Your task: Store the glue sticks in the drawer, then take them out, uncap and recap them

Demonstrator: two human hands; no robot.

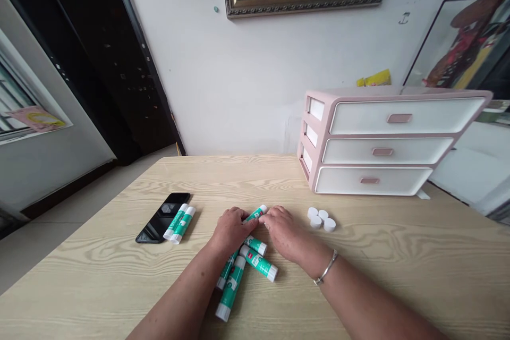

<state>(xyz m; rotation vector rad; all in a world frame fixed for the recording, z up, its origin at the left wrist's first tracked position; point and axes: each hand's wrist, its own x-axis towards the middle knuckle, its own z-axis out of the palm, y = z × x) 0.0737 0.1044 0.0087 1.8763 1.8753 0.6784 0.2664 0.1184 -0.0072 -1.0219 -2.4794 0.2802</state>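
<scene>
My left hand is closed around a green and white glue stick, which tilts up toward the right. My right hand meets it from the other side, its fingers curled in at the upper part; the exact grip is partly hidden. Just below my hands lie several more glue sticks: one points toward me, another slants to the right, and others are partly covered by my left hand and arm. Several round white caps sit in a cluster to the right of my right hand.
At the left, two glue sticks lie side by side, partly over a black phone. A pink and white drawer unit stands at the back right of the wooden table. Behind the table rises a white wall with a framed picture.
</scene>
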